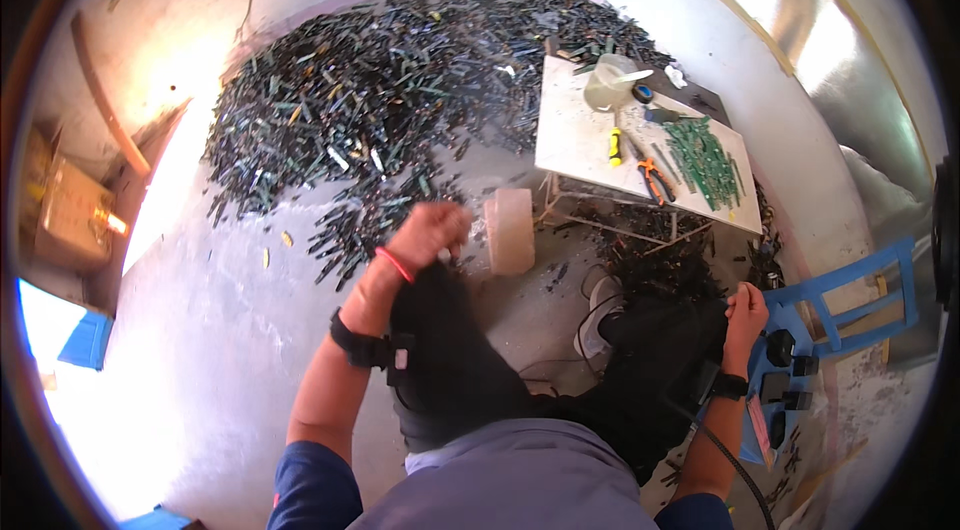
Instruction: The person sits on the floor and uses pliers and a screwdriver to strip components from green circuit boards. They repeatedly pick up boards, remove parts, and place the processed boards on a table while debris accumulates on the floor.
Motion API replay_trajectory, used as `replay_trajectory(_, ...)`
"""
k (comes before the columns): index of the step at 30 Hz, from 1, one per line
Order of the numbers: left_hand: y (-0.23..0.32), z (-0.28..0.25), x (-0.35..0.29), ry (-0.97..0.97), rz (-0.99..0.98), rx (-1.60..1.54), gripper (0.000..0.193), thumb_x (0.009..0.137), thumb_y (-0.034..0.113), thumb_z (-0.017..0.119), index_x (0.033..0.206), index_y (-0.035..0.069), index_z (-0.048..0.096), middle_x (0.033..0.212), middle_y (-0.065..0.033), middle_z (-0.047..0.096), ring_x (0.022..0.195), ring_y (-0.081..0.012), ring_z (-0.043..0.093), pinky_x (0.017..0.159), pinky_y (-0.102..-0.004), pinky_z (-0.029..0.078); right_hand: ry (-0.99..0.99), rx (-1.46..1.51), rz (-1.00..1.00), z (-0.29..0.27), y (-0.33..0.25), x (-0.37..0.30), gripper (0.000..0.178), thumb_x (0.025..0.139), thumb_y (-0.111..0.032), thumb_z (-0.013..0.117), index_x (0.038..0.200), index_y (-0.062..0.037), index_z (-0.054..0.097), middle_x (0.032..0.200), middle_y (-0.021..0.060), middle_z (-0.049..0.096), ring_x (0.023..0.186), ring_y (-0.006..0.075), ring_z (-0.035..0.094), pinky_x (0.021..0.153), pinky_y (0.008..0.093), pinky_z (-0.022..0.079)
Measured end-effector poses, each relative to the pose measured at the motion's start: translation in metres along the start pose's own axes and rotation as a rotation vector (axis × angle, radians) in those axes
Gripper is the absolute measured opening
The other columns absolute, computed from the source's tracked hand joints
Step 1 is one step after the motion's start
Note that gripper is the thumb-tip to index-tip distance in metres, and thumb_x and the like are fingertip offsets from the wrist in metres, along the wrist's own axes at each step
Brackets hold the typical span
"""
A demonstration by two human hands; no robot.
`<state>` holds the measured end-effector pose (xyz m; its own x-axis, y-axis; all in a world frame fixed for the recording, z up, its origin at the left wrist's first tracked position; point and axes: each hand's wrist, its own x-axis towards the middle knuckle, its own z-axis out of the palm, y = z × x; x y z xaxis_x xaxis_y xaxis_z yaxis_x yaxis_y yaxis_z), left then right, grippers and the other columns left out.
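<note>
My left hand [437, 228], with a red band at its wrist, is over my left knee, between a large heap of dark narrow strips [380, 120] and a pale, short round tub or block [511, 232]. Its fingers are curled in, and what they hold, if anything, is hidden. Beside my right knee, close to a blue chair [835, 305], my right hand [745, 315] has its fingers folded with the thumb against them. I cannot see inside it. Both forearms wear black straps.
A white-topped table [580, 145] carries green strips [705, 165], orange-handled pliers [657, 180], a yellow-handled tool [615, 146], and a translucent jug [610, 85]. Dark strips lie below it. Black devices [780, 348] rest on the blue chair. A black cable [735, 465] runs past my right arm.
</note>
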<state>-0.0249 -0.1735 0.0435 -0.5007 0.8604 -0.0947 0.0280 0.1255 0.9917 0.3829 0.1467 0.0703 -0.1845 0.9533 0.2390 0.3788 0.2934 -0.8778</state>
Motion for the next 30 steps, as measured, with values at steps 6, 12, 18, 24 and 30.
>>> replay_trajectory(6,-0.081,-0.078,-0.060,0.582,-0.181,-0.605,0.030,0.091,0.033,0.053,0.076,0.007,0.055,0.066,-0.0022,0.056,0.057,-0.0125,0.053,0.053,-0.0252,0.045,0.107,-0.187,-0.112,-0.010,0.015,-0.005,0.025,0.089,-0.018,0.053,0.102,0.0028,0.059,0.084,0.0076,0.060,0.071,0.0130,0.056,0.060,0.0247,0.045)
replay_trajectory(12,-0.311,-0.021,-0.157,1.117,-0.713,-1.038,0.018,0.078,0.014,0.049,0.061,0.011,0.044,0.053,-0.0023,0.041,0.041,-0.0174,0.038,0.036,-0.0297,0.029,0.111,-0.508,-0.216,-0.015,0.046,-0.009,0.026,0.089,-0.017,0.052,0.103,0.0043,0.058,0.095,0.0147,0.063,0.085,0.0244,0.061,0.074,0.0325,0.048)
replay_trajectory(18,-0.356,0.040,-0.191,1.082,-1.059,-0.889,0.019,0.079,0.016,0.048,0.065,0.005,0.053,0.054,-0.0067,0.050,0.040,-0.0182,0.046,0.035,-0.0292,0.035,0.069,-0.823,-0.273,-0.041,0.065,-0.009,0.027,0.091,-0.019,0.052,0.106,0.0029,0.058,0.100,0.0167,0.063,0.090,0.0287,0.061,0.079,0.0349,0.047)
replay_trajectory(24,-0.347,-0.001,-0.112,0.958,-0.957,-0.316,0.029,0.080,0.023,0.049,0.077,-0.004,0.061,0.065,-0.0138,0.061,0.053,-0.0228,0.058,0.050,-0.0323,0.047,0.069,-0.992,-0.100,-0.041,0.044,-0.013,0.027,0.091,-0.022,0.052,0.105,-0.0004,0.059,0.097,0.0157,0.064,0.089,0.0304,0.061,0.076,0.0356,0.048)
replay_trajectory(30,-0.356,-0.053,-0.032,0.779,-1.025,0.288,0.048,0.084,0.043,0.043,0.087,0.000,0.065,0.086,-0.0227,0.065,0.089,-0.0363,0.062,0.077,-0.0429,0.048,0.018,-1.223,-0.075,-0.049,0.057,-0.011,0.034,0.091,-0.027,0.050,0.109,0.0013,0.058,0.101,0.0185,0.063,0.093,0.0329,0.060,0.079,0.0377,0.046)
